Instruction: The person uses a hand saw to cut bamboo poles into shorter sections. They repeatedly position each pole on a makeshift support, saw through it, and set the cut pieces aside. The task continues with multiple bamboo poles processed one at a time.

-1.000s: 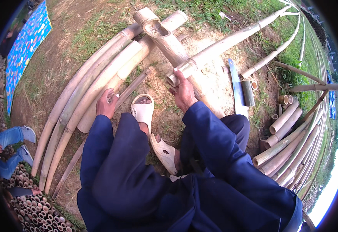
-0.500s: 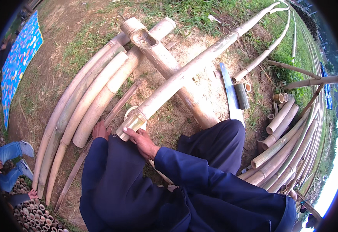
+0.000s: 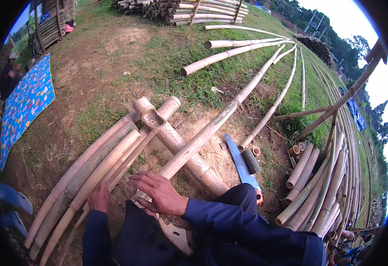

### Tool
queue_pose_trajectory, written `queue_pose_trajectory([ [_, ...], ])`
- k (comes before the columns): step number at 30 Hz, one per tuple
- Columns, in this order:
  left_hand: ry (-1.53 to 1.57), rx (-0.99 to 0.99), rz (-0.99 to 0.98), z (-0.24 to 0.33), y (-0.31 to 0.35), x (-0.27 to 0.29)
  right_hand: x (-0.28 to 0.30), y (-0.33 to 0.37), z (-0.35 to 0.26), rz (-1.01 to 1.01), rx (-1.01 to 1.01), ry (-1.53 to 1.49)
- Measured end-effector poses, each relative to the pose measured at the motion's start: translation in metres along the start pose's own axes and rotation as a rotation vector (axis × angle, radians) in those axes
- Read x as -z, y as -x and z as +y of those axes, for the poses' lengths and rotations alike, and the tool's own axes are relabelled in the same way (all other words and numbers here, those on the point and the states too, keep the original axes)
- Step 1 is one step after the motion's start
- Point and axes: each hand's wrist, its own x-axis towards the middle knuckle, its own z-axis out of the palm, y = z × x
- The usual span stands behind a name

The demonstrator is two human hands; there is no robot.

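A long bamboo pole (image 3: 211,131) slants down toward me, lying across a thicker notched bamboo log (image 3: 176,142). My right hand (image 3: 160,193) is over the pole's near end with its fingers stretched out and slightly apart; it hides most of that end. To the left, my left hand (image 3: 99,198) is closed around a thin bamboo stick (image 3: 122,172), its fingertips partly hidden. Below my right hand, by my leg, is a pale curved flat piece with holes (image 3: 176,235). A handsaw (image 3: 239,162) with an orange handle lies on the ground right of the log.
Several bamboo poles (image 3: 70,190) lie at the left. More cut bamboo (image 3: 305,199) is piled at the right, near a short dark bamboo piece (image 3: 250,160). A blue patterned sheet (image 3: 27,106) is at the far left, and stacked bamboo (image 3: 207,11) stands at the back.
The view has tilted up, showing more of the background. My right hand has gone from gripping the pole's end to lying over it with fingers extended. The saw's handle now shows.
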Motion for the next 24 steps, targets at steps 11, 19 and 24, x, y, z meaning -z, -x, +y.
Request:
queue_pose_trajectory([
  [11,0.244,-0.015,0.232,0.083,0.071,0.161,0.12,-0.094,0.049,-0.144,0.358,0.665],
  [19,0.098,0.364,0.04,-0.068,0.228,0.1,0.299,-0.066,0.128,-0.11,0.37,0.797],
  [24,0.031,0.38,0.015,-0.094,0.207,0.065,0.341,-0.039,0.183,-0.112,0.371,0.913],
])
